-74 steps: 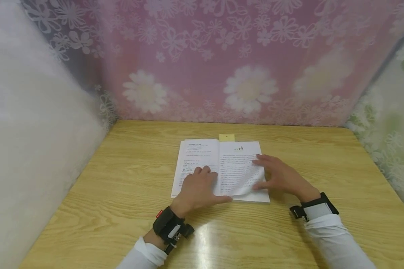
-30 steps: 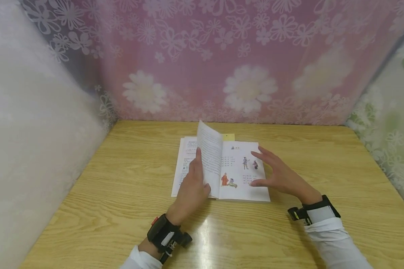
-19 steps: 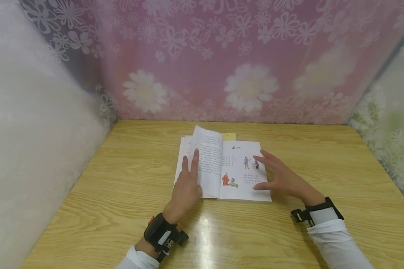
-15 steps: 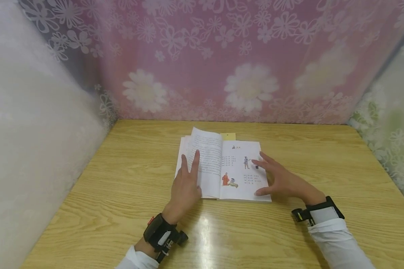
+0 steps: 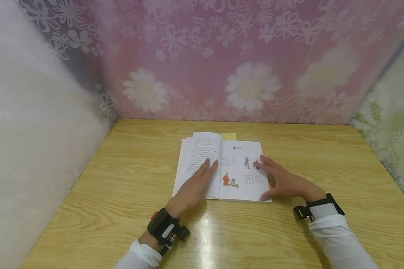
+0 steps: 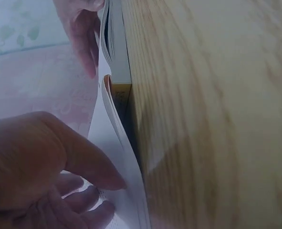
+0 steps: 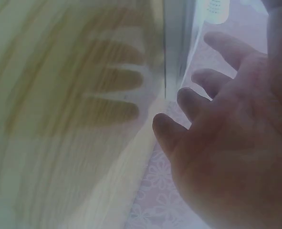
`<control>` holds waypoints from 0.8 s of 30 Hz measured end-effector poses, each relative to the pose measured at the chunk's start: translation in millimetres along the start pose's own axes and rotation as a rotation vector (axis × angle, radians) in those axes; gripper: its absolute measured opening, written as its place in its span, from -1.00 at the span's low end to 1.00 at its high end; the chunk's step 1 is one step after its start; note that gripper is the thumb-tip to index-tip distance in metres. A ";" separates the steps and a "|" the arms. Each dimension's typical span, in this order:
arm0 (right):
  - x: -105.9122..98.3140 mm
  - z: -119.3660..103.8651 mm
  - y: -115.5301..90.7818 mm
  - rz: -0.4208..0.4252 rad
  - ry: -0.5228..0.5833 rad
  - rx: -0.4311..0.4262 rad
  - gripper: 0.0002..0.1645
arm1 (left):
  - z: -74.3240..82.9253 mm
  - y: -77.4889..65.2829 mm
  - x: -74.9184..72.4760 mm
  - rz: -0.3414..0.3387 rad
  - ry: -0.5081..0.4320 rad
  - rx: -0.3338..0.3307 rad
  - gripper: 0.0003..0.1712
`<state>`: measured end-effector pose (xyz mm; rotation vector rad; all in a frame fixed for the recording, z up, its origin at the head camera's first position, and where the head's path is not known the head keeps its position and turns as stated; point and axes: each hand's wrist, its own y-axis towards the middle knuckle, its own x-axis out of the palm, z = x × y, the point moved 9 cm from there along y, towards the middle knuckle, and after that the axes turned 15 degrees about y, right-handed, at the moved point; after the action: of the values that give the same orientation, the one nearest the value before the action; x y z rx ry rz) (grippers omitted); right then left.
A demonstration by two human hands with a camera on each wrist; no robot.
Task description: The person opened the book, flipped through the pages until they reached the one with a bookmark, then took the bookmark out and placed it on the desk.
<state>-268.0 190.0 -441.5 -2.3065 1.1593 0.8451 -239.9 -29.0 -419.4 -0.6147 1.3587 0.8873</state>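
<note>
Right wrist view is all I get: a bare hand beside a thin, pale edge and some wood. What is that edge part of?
Observer: An open, white-paged paper book.
Visitor: Where's the other hand?
Observer: The bare left hand is over the book's printed left-hand page.
Visitor: Does anything stick out of the book?
Observer: Yes, in the head view a flat yellow piece shows past its far edge.

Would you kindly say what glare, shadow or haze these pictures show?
Head view: a glare streak on the table in front of the book; left wrist view: a bluish cast, the left hand dim, shadow along the book's edge; right wrist view: haze over the right hand, finger-shaped dark patches, perhaps shadows, on the table.
</note>
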 end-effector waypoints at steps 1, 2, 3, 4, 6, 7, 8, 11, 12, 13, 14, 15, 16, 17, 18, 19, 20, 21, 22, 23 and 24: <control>0.7 1.2 0.0 -0.006 -0.001 0.006 0.32 | 0.5 -1.1 2.2 -0.024 -0.005 0.011 0.00; 1.4 2.1 0.0 -0.012 -0.004 0.012 0.33 | 0.7 -2.1 4.2 -0.045 0.004 0.021 -0.02; 1.9 3.1 0.0 -0.015 -0.006 0.018 0.33 | 0.7 -3.1 6.0 -0.067 0.016 0.025 -0.05; 2.3 4.2 0.2 -0.017 -0.009 0.022 0.33 | 0.6 -4.1 7.0 -0.084 0.037 0.027 -0.11; 2.9 5.6 0.4 -0.019 -0.016 0.029 0.34 | 0.0 -5.5 8.6 -0.112 0.074 0.020 -0.22; 3.1 6.3 0.5 -0.019 -0.020 0.031 0.34 | -0.4 -5.6 8.9 -0.122 0.086 0.013 -0.27; 3.2 7.1 0.5 -0.017 -0.025 0.034 0.34 | -0.4 -5.5 8.7 -0.126 0.088 0.005 -0.32; 3.4 7.9 0.7 -0.012 -0.029 0.037 0.33 | -0.8 -4.4 8.9 -0.141 0.056 -0.025 -0.37; 3.5 7.8 0.8 -0.011 -0.031 0.037 0.32 | -0.2 -3.9 9.2 -0.144 0.046 -0.030 -0.37; 3.4 7.3 1.0 -0.007 -0.032 0.030 0.31 | 0.3 -3.4 9.3 -0.146 0.038 -0.036 -0.37; 3.4 7.2 1.4 -0.004 -0.034 0.028 0.30 | 0.8 -3.1 9.1 -0.144 0.035 -0.042 -0.38; 3.3 6.9 1.6 0.001 -0.039 0.024 0.29 | 1.5 -2.5 9.0 -0.141 0.040 -0.043 -0.39; 2.8 6.5 1.9 0.007 -0.046 0.015 0.27 | 2.1 -1.7 8.2 -0.131 0.048 -0.044 -0.41; 2.3 6.0 2.2 0.013 -0.057 0.006 0.26 | 3.0 -0.6 7.3 -0.118 0.062 -0.041 -0.46; 1.6 5.4 2.5 0.022 -0.067 -0.005 0.24 | 4.3 0.6 5.9 -0.103 0.073 -0.039 -0.51; 0.8 4.9 2.7 0.031 -0.075 -0.012 0.23 | 5.5 2.3 4.6 -0.086 0.085 -0.034 -0.58; 0.0 4.6 2.8 0.040 -0.082 -0.016 0.21 | 6.0 3.4 4.2 -0.077 0.085 -0.041 -0.61; -1.2 3.8 2.7 0.051 -0.086 -0.023 0.19 | 6.6 4.9 4.4 -0.074 0.084 -0.053 -0.62; -2.5 3.1 2.6 0.063 -0.089 -0.027 0.17 | 7.3 6.1 4.9 -0.075 0.082 -0.069 -0.56; -3.7 2.2 2.4 0.075 -0.088 -0.029 0.15 | 8.1 7.4 5.9 -0.081 0.078 -0.086 -0.45; -5.1 1.4 2.3 0.089 -0.082 -0.032 0.12 | 9.0 8.2 7.1 -0.089 0.075 -0.107 -0.31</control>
<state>-272.7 192.4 -439.2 -2.2374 1.2286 0.9880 -241.8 -15.9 -424.2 -0.7914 1.3464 0.8764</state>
